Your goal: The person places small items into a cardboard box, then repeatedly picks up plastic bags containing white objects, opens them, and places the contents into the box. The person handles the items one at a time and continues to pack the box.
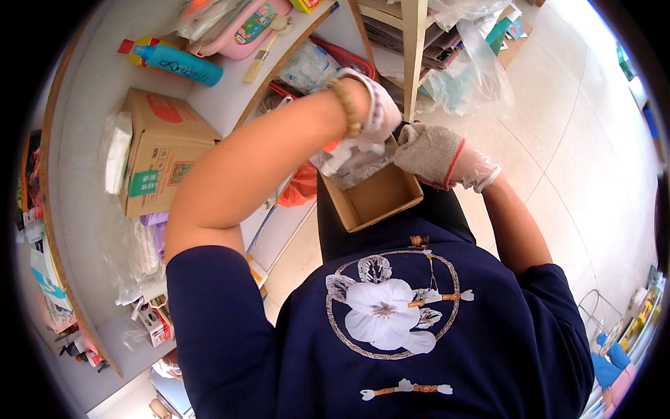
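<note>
A small open cardboard box [382,198] lies over my dark-trousered lap, its near part bare inside. Clear plastic wrap [354,164] bunches in its far left part. My right hand [434,155], in a grey knit glove with a red edge over a thin clear one, curls over the box's right rim and grips it. Above the far end of the box is my left hand [377,112], in a pale glove with a beaded bracelet at the wrist. Its fingers are turned away and hidden, so what they hold does not show.
Shelving stands on the left, with a large carton [164,150], a blue bottle [178,61], a pink basket [244,28] and a brush [259,59]. A red plastic bag [300,186] hangs beside the box. Ahead is a rack post [413,59] with plastic bags [467,80]; pale tiled floor [558,140] lies right.
</note>
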A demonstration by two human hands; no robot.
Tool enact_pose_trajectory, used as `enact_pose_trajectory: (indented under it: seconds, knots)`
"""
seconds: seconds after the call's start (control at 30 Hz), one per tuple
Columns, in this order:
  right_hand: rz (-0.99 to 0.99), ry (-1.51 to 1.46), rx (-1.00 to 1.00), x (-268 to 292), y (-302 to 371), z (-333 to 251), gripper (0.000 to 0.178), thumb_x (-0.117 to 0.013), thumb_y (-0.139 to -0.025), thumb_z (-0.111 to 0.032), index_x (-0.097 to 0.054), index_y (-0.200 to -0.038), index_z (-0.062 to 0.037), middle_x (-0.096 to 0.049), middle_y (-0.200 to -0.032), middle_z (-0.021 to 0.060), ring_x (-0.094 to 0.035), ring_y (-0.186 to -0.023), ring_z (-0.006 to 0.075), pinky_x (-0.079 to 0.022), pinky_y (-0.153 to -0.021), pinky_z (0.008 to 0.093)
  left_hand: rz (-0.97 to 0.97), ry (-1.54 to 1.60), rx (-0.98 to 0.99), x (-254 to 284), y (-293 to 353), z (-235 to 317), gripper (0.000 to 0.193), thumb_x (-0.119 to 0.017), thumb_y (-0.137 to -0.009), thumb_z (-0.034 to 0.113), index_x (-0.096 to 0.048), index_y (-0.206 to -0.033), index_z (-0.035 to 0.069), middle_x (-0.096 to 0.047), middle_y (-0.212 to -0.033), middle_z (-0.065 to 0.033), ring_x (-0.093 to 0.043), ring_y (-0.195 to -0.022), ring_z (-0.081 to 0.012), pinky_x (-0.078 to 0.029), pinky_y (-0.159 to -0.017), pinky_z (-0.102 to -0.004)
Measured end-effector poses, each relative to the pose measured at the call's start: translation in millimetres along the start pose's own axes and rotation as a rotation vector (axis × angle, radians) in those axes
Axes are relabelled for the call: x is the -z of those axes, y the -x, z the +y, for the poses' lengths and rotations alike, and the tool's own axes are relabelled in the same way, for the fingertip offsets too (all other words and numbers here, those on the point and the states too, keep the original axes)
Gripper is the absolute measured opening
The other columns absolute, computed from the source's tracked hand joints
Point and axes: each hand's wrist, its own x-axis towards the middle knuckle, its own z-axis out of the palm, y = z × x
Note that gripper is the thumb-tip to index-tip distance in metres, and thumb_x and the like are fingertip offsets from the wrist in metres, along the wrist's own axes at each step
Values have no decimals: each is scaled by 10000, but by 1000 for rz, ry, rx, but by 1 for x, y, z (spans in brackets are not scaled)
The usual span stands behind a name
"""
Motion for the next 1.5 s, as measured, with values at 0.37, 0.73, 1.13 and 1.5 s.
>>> enact_pose_trajectory:
  seconds: [0.37, 0.73, 1.13, 1.5]
  knots:
    - [-177, 9, -169, 11, -8, -4, 422, -679, -847, -261, -527, -1187, -64, -615, -719, 36, -567, -520, 79, -429, -421, 233, 240, 465, 179, -21, 30, -21, 547, -768, -635, 315, -601, -1086, 54, -643, -960, -128, -625, -923, -284, -490, -785, -384]
    - [-367, 37, -346, 15, -14, -13, 388, -671, -837, -290, -561, -1133, -62, -625, -888, 91, -627, -822, 150, -503, -687, 301, 349, 580, 217, -78, 8, 3, 565, -767, -655, 244, -467, -1083, 30, -608, -888, -180, -607, -867, -343, -480, -723, -418]
    - [-566, 554, -85, 11, -38, -39, 339, -465, -947, -316, -668, -824, -74, -625, -743, 150, -653, -707, 318, -521, -558, 418, 695, 347, 158, -100, 34, 41, 228, -683, -719, 247, -642, -888, 101, -609, -773, -116, -627, -736, -293, -507, -629, -411]
    - [-327, 93, -368, 9, -35, -41, 459, -504, -912, -407, -615, -846, 34, -602, -785, 217, -586, -754, 389, -480, -684, 424, 430, 570, 20, -100, 38, 44, 274, -645, -733, 261, -690, -958, 113, -653, -787, -134, -642, -814, -314, -508, -697, -423]
